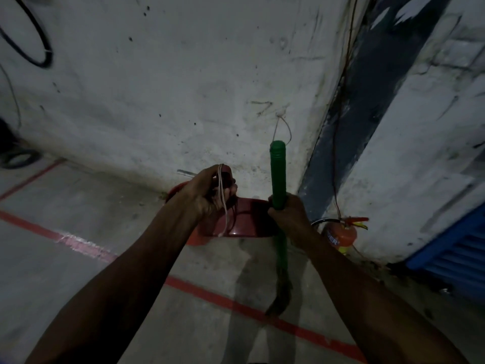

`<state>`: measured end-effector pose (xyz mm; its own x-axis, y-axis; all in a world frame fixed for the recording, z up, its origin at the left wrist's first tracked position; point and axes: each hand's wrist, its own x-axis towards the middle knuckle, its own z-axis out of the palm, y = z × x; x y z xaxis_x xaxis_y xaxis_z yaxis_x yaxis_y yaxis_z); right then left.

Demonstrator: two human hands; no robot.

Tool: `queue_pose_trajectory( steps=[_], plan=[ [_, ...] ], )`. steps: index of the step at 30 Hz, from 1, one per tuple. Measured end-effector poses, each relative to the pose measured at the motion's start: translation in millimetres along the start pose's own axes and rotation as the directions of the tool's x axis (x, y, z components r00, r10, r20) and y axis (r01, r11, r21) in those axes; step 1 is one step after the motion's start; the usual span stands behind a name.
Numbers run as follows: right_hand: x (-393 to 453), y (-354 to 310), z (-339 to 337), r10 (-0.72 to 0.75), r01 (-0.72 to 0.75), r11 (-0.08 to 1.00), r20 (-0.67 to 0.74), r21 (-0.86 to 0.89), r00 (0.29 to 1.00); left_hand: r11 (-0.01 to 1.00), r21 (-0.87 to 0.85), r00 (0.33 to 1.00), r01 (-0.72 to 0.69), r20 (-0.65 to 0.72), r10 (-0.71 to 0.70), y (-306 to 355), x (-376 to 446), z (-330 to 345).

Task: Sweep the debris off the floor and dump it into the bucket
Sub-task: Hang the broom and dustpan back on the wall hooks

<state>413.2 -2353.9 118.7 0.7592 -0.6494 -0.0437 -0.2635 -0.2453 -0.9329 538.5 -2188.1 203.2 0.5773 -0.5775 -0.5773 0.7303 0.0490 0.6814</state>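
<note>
My right hand (287, 215) is shut on the green handle of a broom (278, 172), which stands nearly upright; its dark bristles (282, 292) hang down to the concrete floor. A white string loop (282, 130) at the handle's top reaches up to the wall. My left hand (210, 191) is shut on the handle of a red dustpan (246, 219), with a white cord (223, 203) dangling from that hand. The dustpan hangs in front of the wall's base. No bucket is in view.
A stained white wall (183, 88) faces me, with a dark corner strip (354, 127) to the right. A red fire extinguisher (343, 235) sits in that corner. Blue slatted panel (451, 264) at right. Red painted lines (236, 303) cross the floor. Black cable (39, 48) at upper left.
</note>
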Motion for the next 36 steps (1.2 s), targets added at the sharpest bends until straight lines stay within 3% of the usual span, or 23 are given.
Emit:
queue_pose_trajectory(
  steps=[9, 13, 15, 17, 21, 23, 29, 36],
  plan=[
    [9, -20, -12, -0.061, 0.062, 0.998, -0.048, 0.008, 0.997, 0.994, 0.074, 0.992, -0.075, 0.106, 0.067, 20, -15, 14],
    [18, -31, -25, -0.057, 0.060, 0.997, -0.061, 0.051, 0.997, 0.931, 0.246, 0.956, -0.268, 0.186, 0.226, 32, -27, 23],
    [23, -36, -29, -0.040, 0.043, 0.997, -0.059, 0.058, 0.997, 0.780, 0.437, 0.894, -0.448, 0.247, 0.375, 40, -29, 25],
    [27, -40, -33, -0.043, 0.047, 0.997, -0.077, 0.054, 0.996, 0.490, 0.636, 0.780, -0.596, 0.315, 0.540, 49, -29, 27],
    [28, -42, -36, -0.053, 0.060, 0.996, -0.101, 0.068, 0.994, -0.105, 0.742, 0.430, -0.662, 0.490, 0.758, 64, -29, 31],
    [28, -42, -36, -0.059, 0.065, 0.996, -0.114, 0.054, 0.992, -0.255, 0.671, 0.267, -0.696, 0.572, 0.776, 68, -29, 34],
    [28, -42, -36, -0.066, 0.065, 0.998, -0.097, -0.017, 0.993, -0.299, 0.538, 0.117, -0.788, 0.608, 0.785, 82, -33, 47],
    [26, -34, -31, -0.034, 0.035, 0.999, -0.103, 0.005, 0.994, -0.112, 0.499, 0.183, -0.859, 0.505, 0.843, 106, -45, 62]
  ],
)
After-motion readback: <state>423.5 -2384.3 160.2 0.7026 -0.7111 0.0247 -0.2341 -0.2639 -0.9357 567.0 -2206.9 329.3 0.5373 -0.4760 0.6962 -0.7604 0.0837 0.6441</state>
